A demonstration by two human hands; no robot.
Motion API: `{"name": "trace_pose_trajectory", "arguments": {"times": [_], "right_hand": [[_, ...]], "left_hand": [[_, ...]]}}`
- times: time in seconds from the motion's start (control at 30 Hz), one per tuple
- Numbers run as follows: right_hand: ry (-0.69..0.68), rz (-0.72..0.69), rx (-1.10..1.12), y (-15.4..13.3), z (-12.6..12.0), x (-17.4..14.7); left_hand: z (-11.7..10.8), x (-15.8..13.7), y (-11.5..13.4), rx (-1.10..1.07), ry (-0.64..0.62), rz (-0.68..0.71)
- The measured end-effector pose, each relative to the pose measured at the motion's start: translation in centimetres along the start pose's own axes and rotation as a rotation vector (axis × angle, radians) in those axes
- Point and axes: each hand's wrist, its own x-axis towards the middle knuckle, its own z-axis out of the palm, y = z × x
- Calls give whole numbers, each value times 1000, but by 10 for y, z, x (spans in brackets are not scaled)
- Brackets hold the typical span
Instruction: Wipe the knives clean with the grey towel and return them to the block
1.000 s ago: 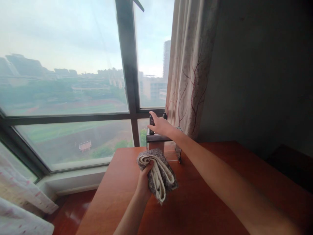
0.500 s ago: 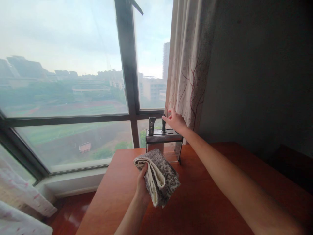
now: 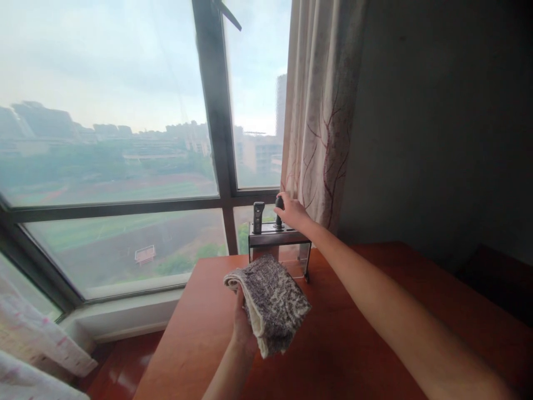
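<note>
My left hand (image 3: 244, 325) grips a folded grey-and-white cloth (image 3: 272, 303) with a cream underside, held above the table in front of the knife block. Behind it stands the knife block (image 3: 270, 239), with a dark metal-framed top and see-through front; the cloth covers part of its lower left. My right hand (image 3: 293, 213) has its thumb and fingers closed round a rounded black handle (image 3: 278, 215) upright in the block's top. What is below that handle is hidden. Left of it stands a flat black knife handle (image 3: 258, 217) with rivets, untouched.
The reddish-brown wooden table (image 3: 353, 344) extends under both arms. A large framed window (image 3: 125, 208) rises behind and to the left. A patterned curtain (image 3: 318, 128) hangs just behind the block, beside a dark wall (image 3: 416, 139). Another light curtain (image 3: 50, 344) hangs at lower left.
My right hand has come down from above the rounded black handle and closed on it. My left hand has turned the cloth slightly, showing more of its grey upper face.
</note>
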Motion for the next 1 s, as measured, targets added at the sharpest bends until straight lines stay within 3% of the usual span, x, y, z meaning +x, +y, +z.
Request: {"name": "trace_pose_trajectory", "arguments": {"times": [0.23, 0.53, 0.8, 1.0], "right_hand": [[54, 1, 70, -5, -25, 16], [155, -34, 193, -24, -86, 49], [213, -82, 215, -38, -113, 64], [289, -121, 293, -47, -147, 63]], "left_hand": [[5, 2, -2, 5, 22, -40], [2, 4, -2, -14, 30, -35], [2, 2, -3, -6, -29, -48], [2, 2, -5, -13, -17, -57]]}}
